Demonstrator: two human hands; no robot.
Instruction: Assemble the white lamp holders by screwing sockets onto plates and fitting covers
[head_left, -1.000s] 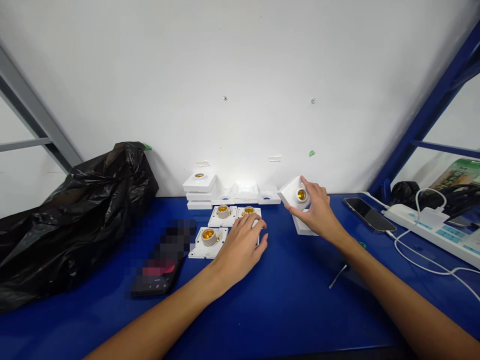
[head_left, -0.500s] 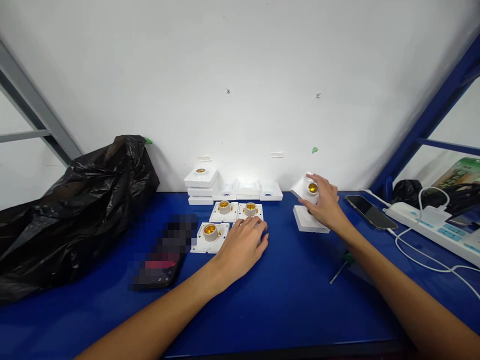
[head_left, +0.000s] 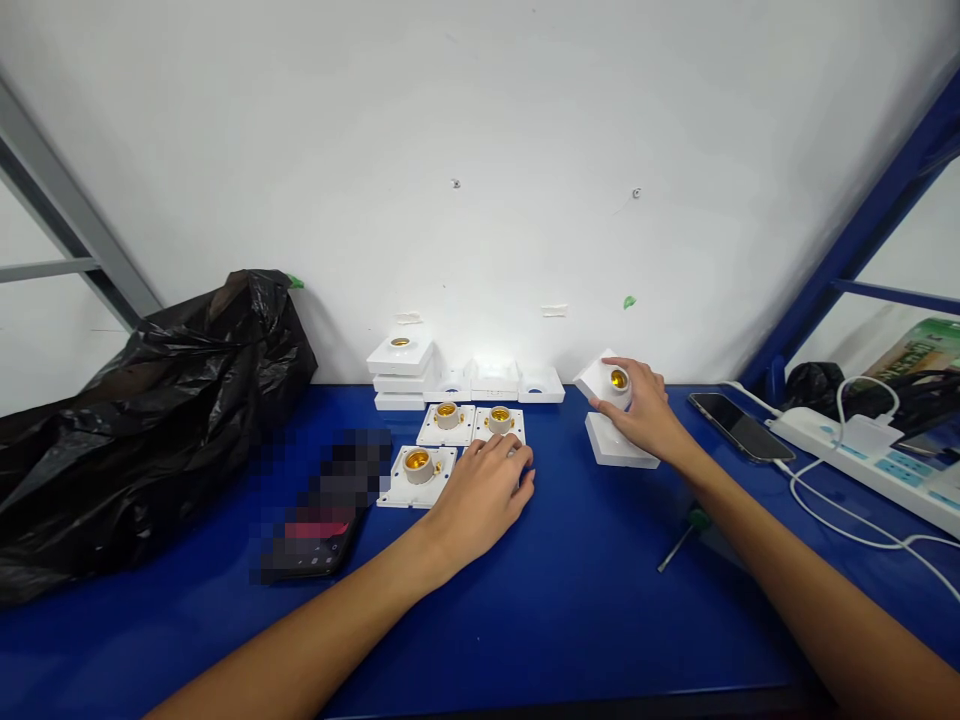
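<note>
In my right hand [head_left: 636,400] I hold a white square lamp holder [head_left: 598,378], tilted, its brass-coloured socket facing me. Just below it, a similar white square piece [head_left: 616,442] sits on the blue table, its top partly covered by my hand. My left hand [head_left: 484,490] lies with curled fingers over another lamp holder base, mostly hidden beneath it. Around that hand are open bases with sockets: one at the front left [head_left: 417,478], one behind it [head_left: 446,422] and one just beyond my fingers [head_left: 500,421].
Stacked lamp holders [head_left: 401,372] and white covers [head_left: 495,378] line the wall. A screwdriver [head_left: 686,535] lies beside my right forearm. Phones lie left [head_left: 315,550] and right [head_left: 739,425], the right one near a power strip [head_left: 862,450] with cables. A black plastic bag [head_left: 187,420] fills the left side.
My right hand has shifted slightly left and down with the tilted lamp holder, still above the lower piece. My left hand stays about where it was.
</note>
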